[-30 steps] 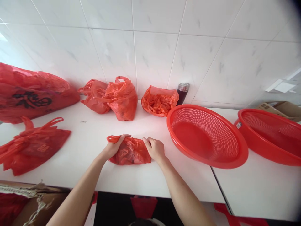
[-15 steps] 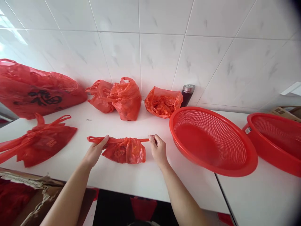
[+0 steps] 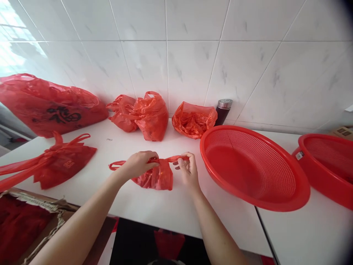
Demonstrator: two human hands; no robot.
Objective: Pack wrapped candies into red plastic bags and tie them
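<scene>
A small red plastic bag (image 3: 162,176) lies on the white table (image 3: 154,209) in front of me, its neck gathered along the top. My left hand (image 3: 142,163) is closed over the middle of that neck, fingertips pinching the plastic and covering part of it. One handle loop sticks out to the left, past my wrist. At the bag's right end, my right hand (image 3: 189,169) grips the other twisted handle between thumb and fingers. Just behind stands a fuller tied red bag (image 3: 153,119).
A red basket (image 3: 234,173) stands to the right, another red basket (image 3: 328,165) beyond it. A dark flask (image 3: 222,112) and an open red bag (image 3: 194,121) are by the wall. Leftward are a flat red bag (image 3: 67,162), a large printed bag (image 3: 55,106) and a cardboard box (image 3: 41,235).
My left hand has moved right, from the left handle to the middle of the neck. The right hand keeps the right handle, its fingers curled differently. The view has shifted slightly.
</scene>
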